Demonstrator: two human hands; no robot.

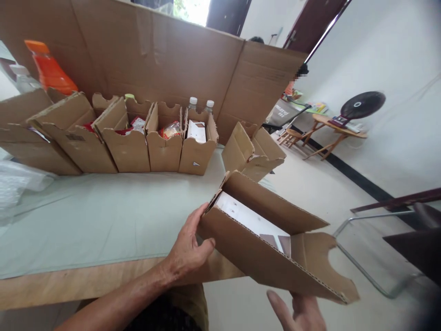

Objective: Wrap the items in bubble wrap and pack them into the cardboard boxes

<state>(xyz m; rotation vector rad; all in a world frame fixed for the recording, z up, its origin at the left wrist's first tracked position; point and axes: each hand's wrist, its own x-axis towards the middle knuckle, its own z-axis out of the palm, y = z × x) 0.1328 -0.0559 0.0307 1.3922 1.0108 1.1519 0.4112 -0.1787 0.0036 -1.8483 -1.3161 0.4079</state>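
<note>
I hold a long open cardboard box out past the table's right end, tilted down to the right. A white packet lies inside it. My left hand is closed on the box's near-left end, thumb against the side wall. My right hand sits under the box's lower right part; its thumb and palm show, and the fingers are hidden beneath the cardboard.
A row of similar filled boxes stands at the back of the table, against a tall cardboard sheet. Another open box sits at the table's right end. An orange bottle stands far left. A fan and metal chair frame are right.
</note>
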